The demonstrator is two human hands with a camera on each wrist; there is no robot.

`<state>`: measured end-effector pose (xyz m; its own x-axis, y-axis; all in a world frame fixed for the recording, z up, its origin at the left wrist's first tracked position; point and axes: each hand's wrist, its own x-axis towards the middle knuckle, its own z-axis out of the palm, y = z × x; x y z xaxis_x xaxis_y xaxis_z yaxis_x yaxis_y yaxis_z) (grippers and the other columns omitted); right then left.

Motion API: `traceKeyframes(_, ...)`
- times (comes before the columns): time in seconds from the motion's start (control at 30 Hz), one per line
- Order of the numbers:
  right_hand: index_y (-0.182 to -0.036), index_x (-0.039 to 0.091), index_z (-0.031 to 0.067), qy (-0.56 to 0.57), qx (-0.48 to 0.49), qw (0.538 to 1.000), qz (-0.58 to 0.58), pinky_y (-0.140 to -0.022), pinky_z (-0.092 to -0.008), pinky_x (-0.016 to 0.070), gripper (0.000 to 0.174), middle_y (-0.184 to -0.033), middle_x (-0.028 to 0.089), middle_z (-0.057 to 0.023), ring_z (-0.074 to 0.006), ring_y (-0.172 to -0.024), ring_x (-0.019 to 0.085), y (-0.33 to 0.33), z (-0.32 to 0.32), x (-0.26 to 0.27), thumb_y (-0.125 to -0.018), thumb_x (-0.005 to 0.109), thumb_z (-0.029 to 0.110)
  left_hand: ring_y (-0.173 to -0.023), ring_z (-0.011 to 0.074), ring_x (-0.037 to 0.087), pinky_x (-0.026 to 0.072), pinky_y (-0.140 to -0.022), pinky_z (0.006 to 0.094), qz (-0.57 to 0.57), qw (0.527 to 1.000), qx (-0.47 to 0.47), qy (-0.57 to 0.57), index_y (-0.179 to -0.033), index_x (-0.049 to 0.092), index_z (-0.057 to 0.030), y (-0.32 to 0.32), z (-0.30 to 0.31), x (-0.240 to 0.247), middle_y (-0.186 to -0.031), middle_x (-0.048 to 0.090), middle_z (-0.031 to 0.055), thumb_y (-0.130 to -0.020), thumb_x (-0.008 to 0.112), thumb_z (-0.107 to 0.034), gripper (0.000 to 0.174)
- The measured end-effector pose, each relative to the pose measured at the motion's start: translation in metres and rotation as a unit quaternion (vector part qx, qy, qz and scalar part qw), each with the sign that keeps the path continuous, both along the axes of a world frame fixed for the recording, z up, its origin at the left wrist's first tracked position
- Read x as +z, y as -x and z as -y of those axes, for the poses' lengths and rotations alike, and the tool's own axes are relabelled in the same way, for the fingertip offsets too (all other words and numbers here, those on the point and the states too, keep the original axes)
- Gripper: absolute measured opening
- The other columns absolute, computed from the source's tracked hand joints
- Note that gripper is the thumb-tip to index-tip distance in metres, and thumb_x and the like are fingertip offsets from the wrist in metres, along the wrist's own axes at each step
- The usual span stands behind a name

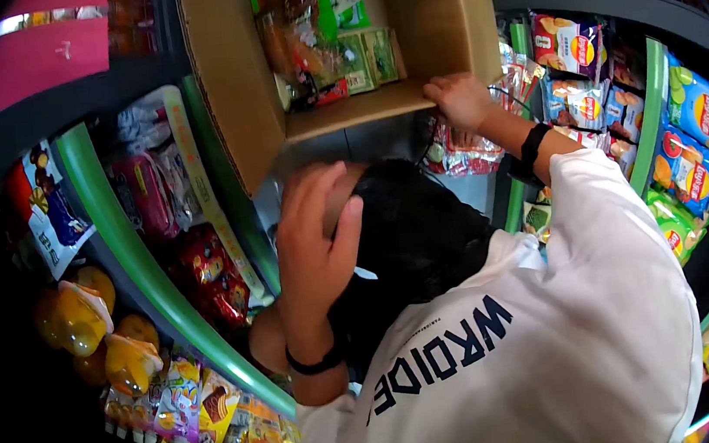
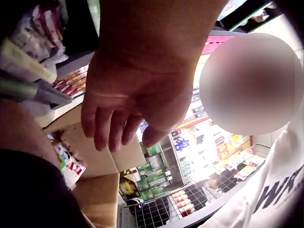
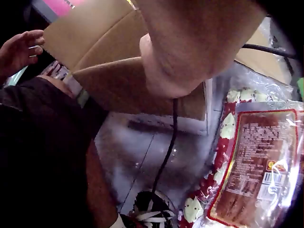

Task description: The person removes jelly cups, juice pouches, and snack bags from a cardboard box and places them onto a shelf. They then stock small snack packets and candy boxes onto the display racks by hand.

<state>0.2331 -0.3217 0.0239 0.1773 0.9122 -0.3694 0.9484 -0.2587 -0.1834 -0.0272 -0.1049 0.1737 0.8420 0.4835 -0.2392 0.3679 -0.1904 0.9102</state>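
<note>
An open cardboard box (image 1: 238, 86) with snack packets (image 1: 298, 31) inside stands at the top of the head view. My right hand (image 1: 465, 104) rests at the box's near right corner, its fingers on the edge; in the right wrist view the hand (image 3: 166, 71) covers part of the box (image 3: 114, 83). My left hand (image 1: 316, 226) is raised left of the box's near side, fingers extended, holding nothing. In the left wrist view the left hand (image 2: 137, 99) hangs with loosely bent fingers in front of the box (image 2: 97, 190).
Shelves with green edges (image 1: 135, 255) flank both sides, stocked with chip bags (image 1: 577, 104) and other snacks. A dark-haired head (image 1: 413, 232) is below the box. Clear-wrapped packages (image 3: 256, 166) lie at the right, and a dark cord (image 3: 172, 142) hangs beside the box.
</note>
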Motion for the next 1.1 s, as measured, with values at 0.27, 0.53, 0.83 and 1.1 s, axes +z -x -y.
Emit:
traceKeyframes(0.27, -0.096, 0.063, 0.0102, 0.010, 0.002, 1.000, 0.000, -0.077, -0.0395, 0.0517, 0.021, -0.093, 0.066, -0.0084, -0.0283, -0.087, 0.066, -0.003, 0.000, -0.007, -0.076, 0.065, 0.018, -0.114, 0.0350, 0.061, 0.0461, -0.098, 0.0403, -0.086, 0.991, 0.043, -0.090, -0.119, 0.065, -0.0007, 0.008, -0.025, -0.031, -0.123, 0.064, 0.0192, -0.090, 0.061, -0.010, 0.030)
traceKeyframes(0.53, -0.104, 0.065, 0.0120, 0.010, -0.002, 1.000, 0.013, -0.081, -0.0392, 0.0499, 0.025, -0.101, 0.067, -0.0056, -0.0253, -0.095, 0.064, 0.000, -0.005, -0.003, -0.079, 0.064, 0.017, -0.137, 0.0355, 0.042, 0.0293, -0.113, 0.0453, -0.073, 0.980, -0.019, -0.186, -0.133, 0.059, -0.0061, 0.037, -0.012, -0.049, -0.153, 0.040, 0.0161, -0.087, 0.063, -0.008, 0.046)
traceKeyframes(0.83, -0.112, 0.060, 0.0082, -0.202, -0.187, 0.961, -0.003, -0.095, -0.0453, 0.0407, 0.039, -0.121, 0.053, -0.0184, -0.0371, -0.114, 0.051, 0.086, -0.013, 0.052, -0.073, 0.064, 0.005, -0.144, 0.0370, 0.033, 0.0264, -0.117, 0.0412, -0.109, 0.983, 0.061, -0.137, -0.147, 0.041, -0.0026, 0.022, -0.020, -0.069, -0.157, 0.032, 0.0214, -0.085, 0.061, -0.004, 0.065)
traceKeyframes(1.1, -0.113, 0.062, -0.0046, 0.268, -0.446, 0.806, -0.281, -0.093, -0.0464, 0.0504, 0.064, -0.115, 0.065, -0.0260, -0.0398, -0.109, 0.063, 0.132, 0.216, -0.023, -0.077, 0.075, 0.046, -0.128, 0.0408, 0.043, 0.0352, -0.109, 0.0470, -0.346, 0.849, -0.086, -0.389, -0.139, 0.052, -0.0066, -0.011, 0.012, -0.043, -0.152, 0.039, 0.0163, -0.082, 0.061, -0.016, 0.059)
